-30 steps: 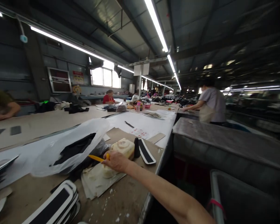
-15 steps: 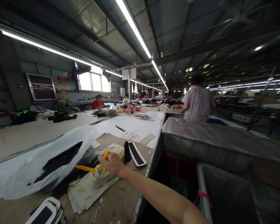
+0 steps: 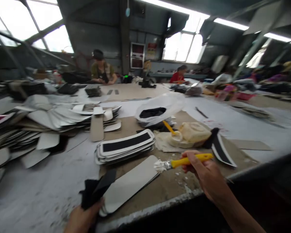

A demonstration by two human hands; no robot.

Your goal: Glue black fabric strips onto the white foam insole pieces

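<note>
My right hand [image 3: 203,170] is closed around the yellow handle of a brush [image 3: 178,162]. White paste coats its bristles, which are at the far end of a long pale strip [image 3: 133,181] lying on brown board. At the lower left, my left hand [image 3: 83,215] grips dark fabric pieces [image 3: 97,189] beside the strip's near end; its fingers are partly hidden. Behind the strip sits a stack of white-edged pieces with black centres [image 3: 126,144]. A cream-coloured glue container [image 3: 192,134] stands farther back, with a second yellow handle [image 3: 169,127] sticking out of its opening.
Piles of pale cut pieces [image 3: 55,119] spread across the left of the table. A plastic bag with black material [image 3: 157,111] lies behind the stack. The table edge [image 3: 191,194] runs along the front right. Two people [image 3: 103,72] sit across the table.
The view has swung left and down. My right hand has brought the brush from the glue container to the pale strip. My left hand, holding dark fabric, has come into view.
</note>
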